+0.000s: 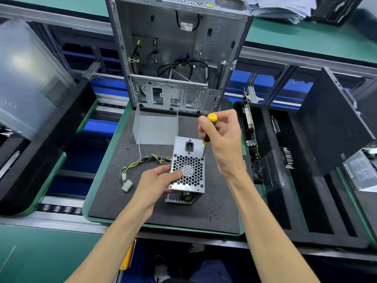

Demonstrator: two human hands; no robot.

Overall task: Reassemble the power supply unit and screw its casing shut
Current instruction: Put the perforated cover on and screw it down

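Two hands work: left (pixel 158 181) steadies power supply (pixel 188 170), right (pixel 222 137) holds screwdriver (pixel 208 135).

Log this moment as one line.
stage: screwing casing | right hand: drives screwdriver | left hand: steadies power supply unit

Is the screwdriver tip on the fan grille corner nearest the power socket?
Yes, the screwdriver tip sits at the grille corner of the power supply unit, beside the power socket.

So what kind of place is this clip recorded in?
Most likely a computer assembly or repair line. An opened desktop case stands on a dark work pallet on a roller conveyor, and a foam tray on the right holds expansion cards.
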